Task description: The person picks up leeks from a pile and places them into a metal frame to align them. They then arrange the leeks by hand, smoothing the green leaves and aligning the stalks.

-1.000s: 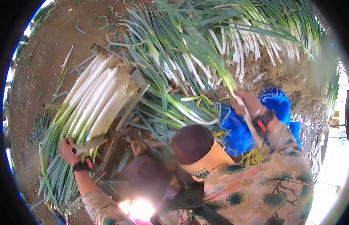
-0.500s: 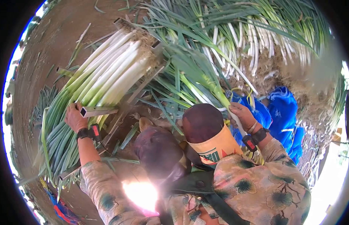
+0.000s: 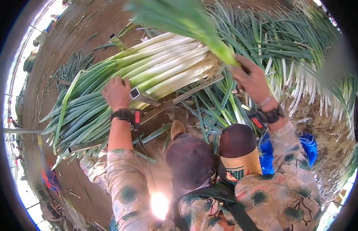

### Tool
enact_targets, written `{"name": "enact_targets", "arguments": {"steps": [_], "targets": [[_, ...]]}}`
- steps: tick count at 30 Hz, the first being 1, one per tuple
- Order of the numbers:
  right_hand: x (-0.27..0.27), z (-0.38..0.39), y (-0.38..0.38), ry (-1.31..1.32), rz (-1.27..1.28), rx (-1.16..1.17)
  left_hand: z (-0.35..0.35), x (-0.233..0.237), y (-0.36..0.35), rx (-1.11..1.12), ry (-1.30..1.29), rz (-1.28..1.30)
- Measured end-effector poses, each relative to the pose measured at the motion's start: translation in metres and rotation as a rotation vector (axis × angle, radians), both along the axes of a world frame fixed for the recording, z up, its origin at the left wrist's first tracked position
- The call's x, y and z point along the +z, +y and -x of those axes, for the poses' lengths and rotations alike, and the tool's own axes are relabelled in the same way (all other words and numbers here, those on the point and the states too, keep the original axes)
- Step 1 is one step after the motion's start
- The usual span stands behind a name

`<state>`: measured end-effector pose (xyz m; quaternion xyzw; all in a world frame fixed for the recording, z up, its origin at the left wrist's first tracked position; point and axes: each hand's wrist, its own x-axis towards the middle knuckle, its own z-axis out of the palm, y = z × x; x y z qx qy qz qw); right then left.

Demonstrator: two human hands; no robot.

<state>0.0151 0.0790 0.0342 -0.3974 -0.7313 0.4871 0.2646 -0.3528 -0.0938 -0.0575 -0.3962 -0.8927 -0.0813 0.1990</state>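
A bundle of long green onions (image 3: 163,63) lies across a metal frame (image 3: 186,97), white stems and roots to the right, green leaves to the left. My left hand (image 3: 118,93) is on the leaves beside a square metal post (image 3: 142,96), fingers bent over them. Past the root end, my right hand (image 3: 251,79) is closed around a single green onion (image 3: 215,42). Its leaves stretch up and left above the bundle, smeared by motion. The lower part of that onion is mostly hidden by my hand.
A large pile of green onions (image 3: 286,77) with tangled roots lies at the right. Blue plastic (image 3: 308,148) sits near my right arm. Another metal post (image 3: 117,41) rises behind the bundle. Loose leaves (image 3: 156,133) litter the dirt floor (image 3: 77,184) by my knees.
My right hand has lifted the green onion from beside my knee, up and forward to the bundle's root end. My left hand stays on the leaves; the whole view has shifted.
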Motion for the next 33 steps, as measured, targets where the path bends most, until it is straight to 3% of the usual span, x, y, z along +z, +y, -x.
{"name": "enact_targets", "arguments": {"steps": [2, 4, 6, 7, 11, 18, 21, 23, 28, 33], "targets": [[-0.006, 0.061, 0.003, 0.130, -0.530, 0.168, -0.001, -0.003, -0.002, -0.025, 0.041, -0.048], [-0.004, 0.120, -0.010, 0.215, -0.666, 0.266, -0.004, -0.005, -0.004, -0.062, 0.109, -0.108], [0.003, 0.163, -0.022, 0.100, -0.732, 0.428, -0.004, -0.007, -0.005, -0.067, 0.106, -0.127], [-0.014, 0.189, -0.025, 0.164, -0.833, 0.376, -0.005, -0.008, -0.006, -0.069, 0.103, -0.135], [-0.044, 0.244, -0.023, 0.015, -1.117, 0.386, -0.012, -0.006, -0.006, -0.019, 0.149, -0.123], [-0.092, 0.258, 0.006, -0.033, -1.128, 0.285, -0.006, -0.016, -0.008, 0.003, 0.208, -0.116], [-0.111, 0.246, 0.042, -0.042, -0.952, 0.375, -0.005, -0.014, -0.012, -0.058, 0.134, -0.146], [-0.093, 0.227, 0.045, -0.312, -0.876, 0.430, -0.006, -0.010, -0.010, -0.050, 0.144, -0.134], [-0.093, 0.224, 0.028, -0.381, -0.785, 0.350, -0.012, -0.008, -0.010, -0.065, 0.128, -0.227], [-0.085, 0.240, 0.017, -0.213, -0.857, 0.383, -0.011, -0.013, -0.012, -0.104, 0.109, -0.272]]}}
